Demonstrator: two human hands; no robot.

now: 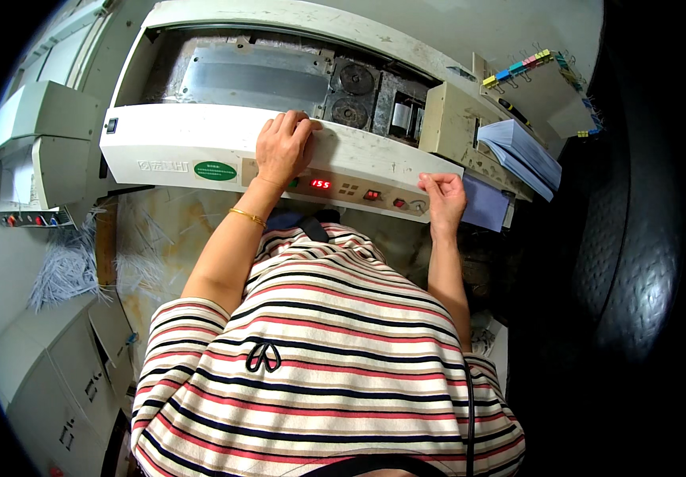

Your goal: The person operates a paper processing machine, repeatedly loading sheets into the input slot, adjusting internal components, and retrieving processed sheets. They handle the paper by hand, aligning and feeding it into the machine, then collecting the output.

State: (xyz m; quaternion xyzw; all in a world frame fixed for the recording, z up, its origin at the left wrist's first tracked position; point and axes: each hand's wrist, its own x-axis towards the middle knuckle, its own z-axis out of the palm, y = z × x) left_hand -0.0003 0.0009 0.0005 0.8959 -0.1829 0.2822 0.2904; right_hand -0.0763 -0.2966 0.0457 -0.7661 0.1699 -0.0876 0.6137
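My left hand [285, 151] rests on the white front cover [176, 131] of a long machine, fingers slightly bent near its upper edge, left of a red lit display [319, 183]. My right hand [444, 203] is at the cover's right end, thumb and fingers pinched together above the control knobs; what, if anything, is between them is too small to make out. Behind the cover the machine's interior shows a metal plate [255, 75] and two dark round parts [356, 78]. A stack of white sheets [518, 155] rests on the right section, with a lilac sheet [480, 205] below it.
A grey machine [29, 119] stands on the left, above shredded paper [73, 270]. Grey cabinets [57, 374] are at lower left. A board with coloured binder clips [518, 71] is at upper right. A dark ridged surface [629, 262] runs along the right.
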